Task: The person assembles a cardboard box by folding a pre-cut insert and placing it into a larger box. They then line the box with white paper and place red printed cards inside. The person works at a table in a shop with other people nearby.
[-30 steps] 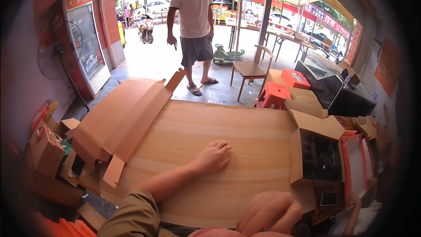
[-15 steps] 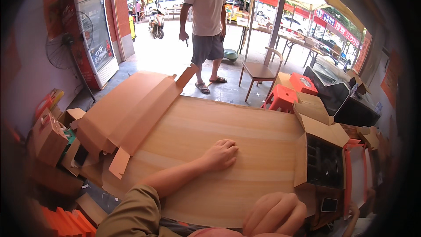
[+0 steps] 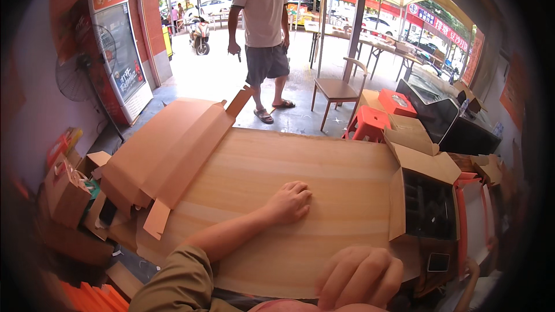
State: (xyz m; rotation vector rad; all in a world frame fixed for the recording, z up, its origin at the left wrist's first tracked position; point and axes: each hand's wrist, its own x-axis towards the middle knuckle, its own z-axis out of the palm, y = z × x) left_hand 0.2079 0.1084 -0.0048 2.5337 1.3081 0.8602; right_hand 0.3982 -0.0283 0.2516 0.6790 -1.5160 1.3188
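While the left hand (image 3: 292,202) rests palm down near the middle of the pale wooden desk (image 3: 312,156), its forearm, in an olive sleeve (image 3: 176,280), crosses from the lower edge. Left grip narrow, fingers together and loosely curled; palm side hidden, so cannot tell whether anything lies beneath. Right hand (image 3: 361,277) close to the camera, low and to the right, knuckles up, fingers bent inward. Its grip also looks narrow; contents, if any, cannot be told, nor whether it touches the wood.

Desk spreads under and ahead of both hands, striped grain running across. Along its left side: a large folded brown carton (image 3: 165,150), slanted, one flap projecting at each end, well apart from the left hand. Right side: an open cardboard box (image 3: 396,205) with a black insert (image 3: 429,208); just nearer, a small dark-faced device (image 3: 438,262). Beyond the far edge, a red stool (image 3: 368,120) and a wooden chair (image 3: 335,89). A person (image 3: 263,17) in white top and dark shorts stands past the desk.
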